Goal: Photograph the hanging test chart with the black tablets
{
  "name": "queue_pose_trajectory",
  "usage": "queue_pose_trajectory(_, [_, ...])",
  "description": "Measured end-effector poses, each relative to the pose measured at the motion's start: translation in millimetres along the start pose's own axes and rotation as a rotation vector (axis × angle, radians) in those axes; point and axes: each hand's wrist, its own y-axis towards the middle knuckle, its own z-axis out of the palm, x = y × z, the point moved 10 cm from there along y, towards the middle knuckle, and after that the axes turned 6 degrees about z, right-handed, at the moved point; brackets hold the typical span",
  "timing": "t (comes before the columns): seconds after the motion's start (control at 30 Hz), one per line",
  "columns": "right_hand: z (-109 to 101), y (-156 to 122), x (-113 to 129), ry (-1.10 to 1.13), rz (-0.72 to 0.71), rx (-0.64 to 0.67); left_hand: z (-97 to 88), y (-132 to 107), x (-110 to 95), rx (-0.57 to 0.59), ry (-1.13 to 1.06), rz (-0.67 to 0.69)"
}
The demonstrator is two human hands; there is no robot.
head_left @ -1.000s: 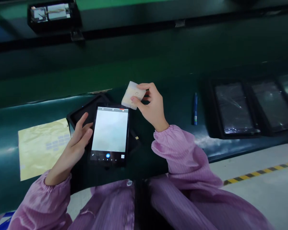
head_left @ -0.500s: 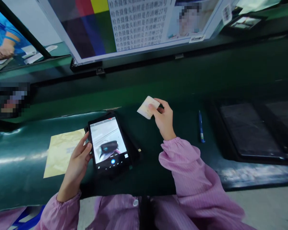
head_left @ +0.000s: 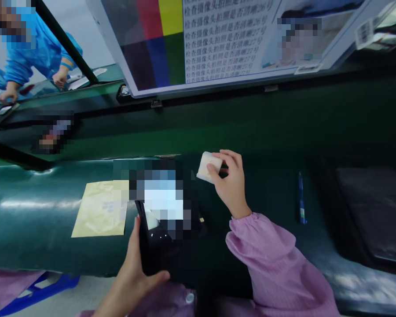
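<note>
My left hand (head_left: 135,273) grips a black tablet (head_left: 158,242) by its left side and lower edge, the thumb lying along the bottom. The tablet is tilted, its screen lit, and much of it is blurred out by blocks. Pinched between the thumb and fingers of my right hand (head_left: 232,182) is a folded white wiping cloth (head_left: 208,166), held above the bench to the right of the tablet. A creased yellow sheet (head_left: 102,211) lies left of the tablet.
A blue pen (head_left: 302,198) and a dark flat tablet-like device (head_left: 372,211) lie to the right on the green bench (head_left: 46,220). Behind stands a printed chart board (head_left: 222,48). A person in blue (head_left: 46,48) works at the far left; a blue stool (head_left: 49,288) is below.
My left hand has shifted down to the tablet's lower corner, and the tablet has tilted. My view has swung left. My right hand still holds the cloth, its fingers now more curled.
</note>
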Motion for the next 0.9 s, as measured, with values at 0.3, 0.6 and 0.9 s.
queue_pose_trajectory(0.3, [-15.9,5.9,0.4,-0.338,-0.094,-0.05,-13.5,121.6,-64.5,0.071,0.239,0.274])
queue_pose_trajectory(0.6, [-23.7,7.7,2.1,-0.528,-0.148,-0.069,-10.1,267.7,-161.1,-0.078,0.312,0.481])
queue_pose_trajectory(0.9, [-16.1,3.3,-1.2,-0.527,-0.103,0.06,7.8,304.5,-161.0,-0.12,0.43,0.442])
